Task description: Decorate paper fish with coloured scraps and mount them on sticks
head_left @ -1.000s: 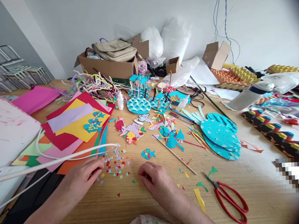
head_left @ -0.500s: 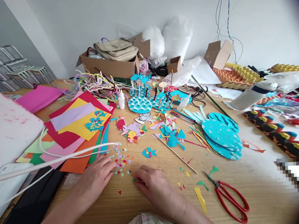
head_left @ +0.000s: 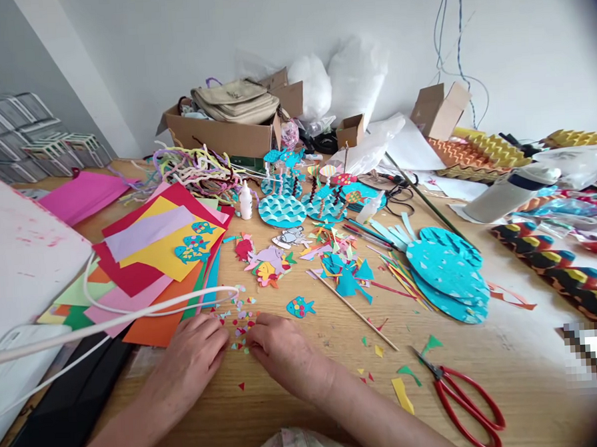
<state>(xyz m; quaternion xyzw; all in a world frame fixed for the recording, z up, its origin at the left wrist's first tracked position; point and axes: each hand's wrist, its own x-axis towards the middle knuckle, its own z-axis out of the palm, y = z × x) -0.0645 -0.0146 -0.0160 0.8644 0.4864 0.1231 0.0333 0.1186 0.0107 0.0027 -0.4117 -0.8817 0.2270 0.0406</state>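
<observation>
My left hand (head_left: 197, 345) rests on the table beside small paper bits (head_left: 241, 323), its fingers bent and together; whether it holds anything is hidden. On the other side of the bits is my right hand (head_left: 278, 348), fingers curled down, their tips out of sight. A blue paper fish (head_left: 300, 307) with coloured dots lies just beyond my right hand. Further left, more blue fish (head_left: 192, 248) lie on a yellow sheet (head_left: 152, 239). Cut-out animals (head_left: 268, 262) and blue scraps (head_left: 344, 274) lie farther back.
Red-handled scissors (head_left: 468, 401) lie at the front right, near a thin wooden stick (head_left: 361, 317). Blue discs (head_left: 446, 276) are at the right. A white cable (head_left: 147, 308) arches over the coloured sheets at left. A glue bottle (head_left: 246, 203) stands behind.
My right hand has moved left and away from me, to the edge of the small paper bits, close to my left hand. The view has shifted slightly.
</observation>
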